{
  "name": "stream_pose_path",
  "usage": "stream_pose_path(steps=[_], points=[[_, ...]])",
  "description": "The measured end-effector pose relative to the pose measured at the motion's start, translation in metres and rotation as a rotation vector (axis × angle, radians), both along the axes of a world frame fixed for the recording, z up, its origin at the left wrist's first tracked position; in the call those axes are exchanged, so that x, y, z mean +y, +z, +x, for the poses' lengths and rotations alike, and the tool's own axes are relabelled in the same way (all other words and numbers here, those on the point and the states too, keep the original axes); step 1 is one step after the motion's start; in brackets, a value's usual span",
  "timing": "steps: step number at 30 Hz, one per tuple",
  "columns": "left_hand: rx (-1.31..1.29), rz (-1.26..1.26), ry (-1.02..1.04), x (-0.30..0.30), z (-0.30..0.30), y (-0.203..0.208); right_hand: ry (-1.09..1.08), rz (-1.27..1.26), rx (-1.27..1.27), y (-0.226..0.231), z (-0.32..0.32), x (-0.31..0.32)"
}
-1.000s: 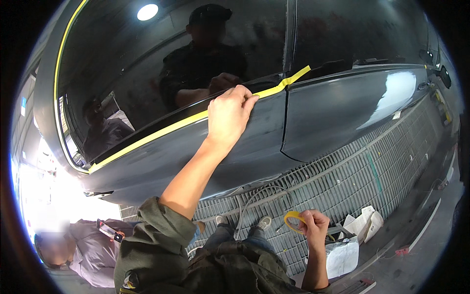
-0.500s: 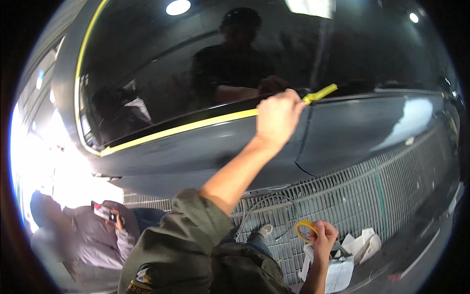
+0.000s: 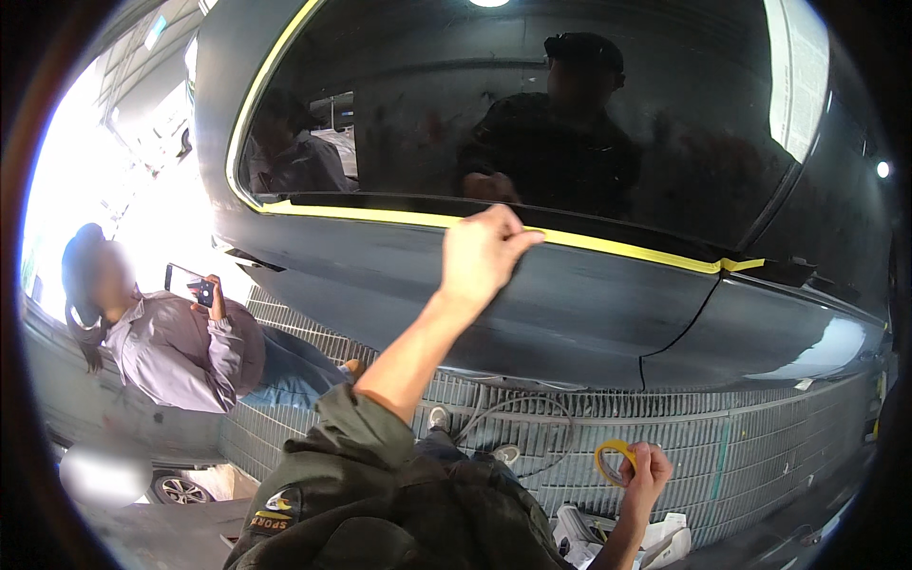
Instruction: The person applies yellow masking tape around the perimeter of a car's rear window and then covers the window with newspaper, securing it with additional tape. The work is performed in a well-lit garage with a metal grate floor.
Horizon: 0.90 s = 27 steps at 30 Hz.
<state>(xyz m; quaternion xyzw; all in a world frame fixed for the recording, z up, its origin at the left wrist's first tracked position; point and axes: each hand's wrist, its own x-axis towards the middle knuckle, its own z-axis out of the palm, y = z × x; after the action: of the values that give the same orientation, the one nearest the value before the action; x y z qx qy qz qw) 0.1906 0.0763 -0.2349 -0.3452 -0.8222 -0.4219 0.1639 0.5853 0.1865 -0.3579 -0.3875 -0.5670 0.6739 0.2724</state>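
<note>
A yellow strip of masking tape point(image 3: 617, 249) runs along the lower edge of a dark car window point(image 3: 408, 123). My left hand point(image 3: 480, 249) is closed, its fingers and thumb together against the strip near mid-length; the hand covers part of the tape. Past the panel gap, a short tape end point(image 3: 746, 264) sticks out to the right. Low on the right, my right hand point(image 3: 648, 470) pinches a roll of yellow masking tape point(image 3: 608, 463) by its rim, away from the car. More yellow tape point(image 3: 255, 100) follows the window's left edge.
At the left a person point(image 3: 190, 351) holds a phone point(image 3: 190, 284). Slatted metal grating point(image 3: 684, 446) covers the floor, with a hose point(image 3: 573, 432) by my shoes. White bags or sheets point(image 3: 579, 532) lie near my right forearm. A pale patch point(image 3: 836, 347) marks the car body.
My left hand has moved left along the strip, away from the panel gap. The tape's right end now lies lower and flatter. My right hand still holds the roll; my view has shifted.
</note>
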Motion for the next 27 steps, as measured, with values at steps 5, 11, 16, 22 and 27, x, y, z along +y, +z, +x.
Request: stream_pose_path(steps=[5, 11, 16, 22, 27], points=[[-0.138, 0.01, 0.158, -0.084, -0.052, 0.003, 0.073, 0.015, -0.027, 0.013, -0.033, -0.022], [-0.23, 0.008, 0.25, -0.166, -0.108, 0.007, 0.127, -0.011, -0.024, 0.029, -0.07, -0.065], [-0.257, 0.008, 0.32, -0.226, -0.152, 0.002, 0.179, 0.018, -0.039, 0.029, -0.103, -0.1], [-0.277, 0.035, 0.393, -0.283, -0.196, -0.01, 0.208, 0.045, -0.104, 0.036, -0.144, -0.131], [-0.234, 0.247, 0.481, -0.301, -0.207, -0.045, 0.249, 0.117, -0.166, 0.035, -0.178, -0.151]])
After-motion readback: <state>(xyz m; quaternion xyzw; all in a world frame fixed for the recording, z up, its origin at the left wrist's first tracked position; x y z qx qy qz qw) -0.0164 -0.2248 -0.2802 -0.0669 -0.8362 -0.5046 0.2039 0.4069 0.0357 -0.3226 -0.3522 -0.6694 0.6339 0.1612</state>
